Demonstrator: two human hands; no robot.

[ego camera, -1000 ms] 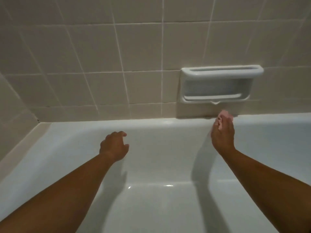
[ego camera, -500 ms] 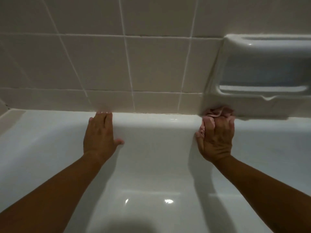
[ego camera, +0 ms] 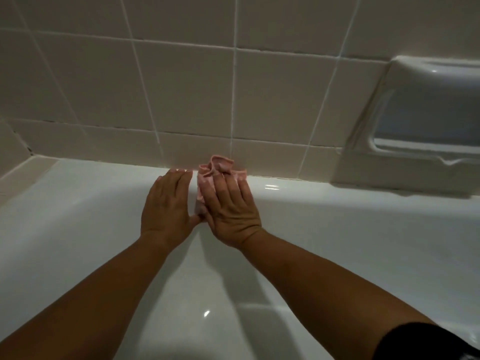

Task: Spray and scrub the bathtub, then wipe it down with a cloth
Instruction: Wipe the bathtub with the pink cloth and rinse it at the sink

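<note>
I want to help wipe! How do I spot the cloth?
Find the far rim of the long white bathtub, where it meets the beige tiled wall. Left of the built-in soap dish, the right hand presses a small crumpled pink cloth. It is the only pink, soft thing among hard pale surfaces.

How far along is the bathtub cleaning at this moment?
Spraying and scrubbing seem finished: no bottle or brush shows, and the bathtub shines. In hand: the right hand presses a pink cloth on the back rim; the left hand lies flat beside it. Left: likely the inner walls.
</note>
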